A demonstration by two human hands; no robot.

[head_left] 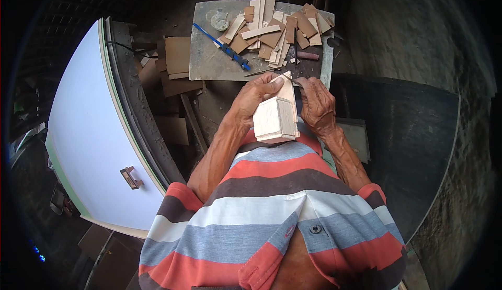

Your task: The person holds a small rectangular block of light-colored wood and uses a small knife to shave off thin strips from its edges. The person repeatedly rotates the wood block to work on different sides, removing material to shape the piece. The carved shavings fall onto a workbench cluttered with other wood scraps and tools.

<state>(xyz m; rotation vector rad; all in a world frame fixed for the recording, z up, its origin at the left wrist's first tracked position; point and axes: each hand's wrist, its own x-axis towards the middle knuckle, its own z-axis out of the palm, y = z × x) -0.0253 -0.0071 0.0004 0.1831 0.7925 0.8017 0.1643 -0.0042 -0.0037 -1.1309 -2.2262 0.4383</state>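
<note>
In front of my belly is a small pale wooden box joined to a narrow flat board that reaches beyond it. My left hand is closed on the board's left side, thumb lying over its face. My right hand is closed round a thin dark tool, whose tip meets the far end of the board. Most of that tool is hidden by my fingers, so I cannot tell its exact kind.
Beyond my hands, a worn low table bears a heap of wood strips, a blue-and-black long tool and a reddish stick. A white panel with a handle stands left; a dark board leans right.
</note>
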